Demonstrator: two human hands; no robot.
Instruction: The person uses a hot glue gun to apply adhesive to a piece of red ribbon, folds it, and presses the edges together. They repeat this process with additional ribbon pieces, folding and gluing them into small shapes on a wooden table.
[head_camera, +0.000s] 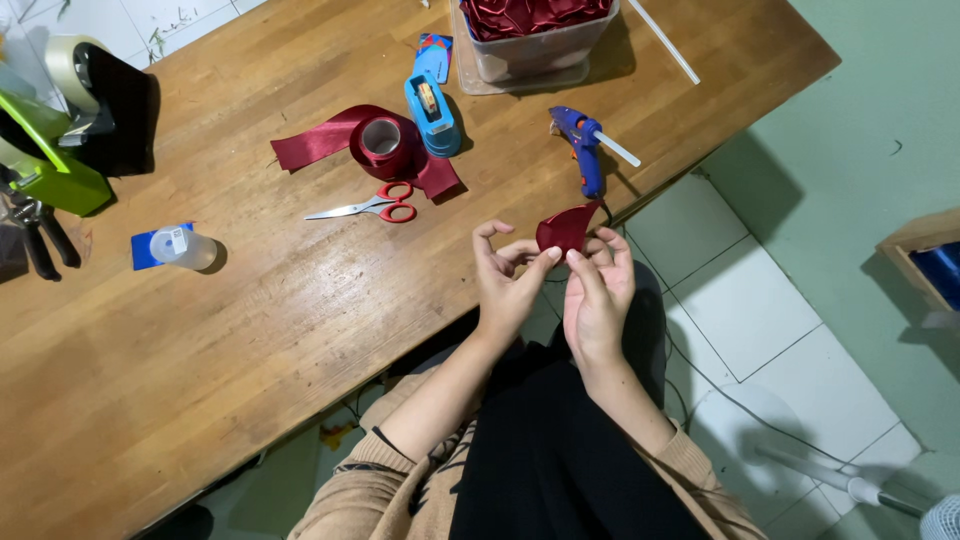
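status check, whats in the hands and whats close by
Left hand and right hand both pinch a folded dark red ribbon piece off the table edge. Blue glue gun just beyond. Nothing blocking.

One scissors (366, 206), one glue gun (583, 146)

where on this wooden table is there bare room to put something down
The widest bare wood lies at the near left, below the small clear plastic bottle and the red-handled scissors. A smaller patch runs between those two. It is crowded around the dark red ribbon roll, blue tape dispenser, blue glue gun and clear plastic tub.
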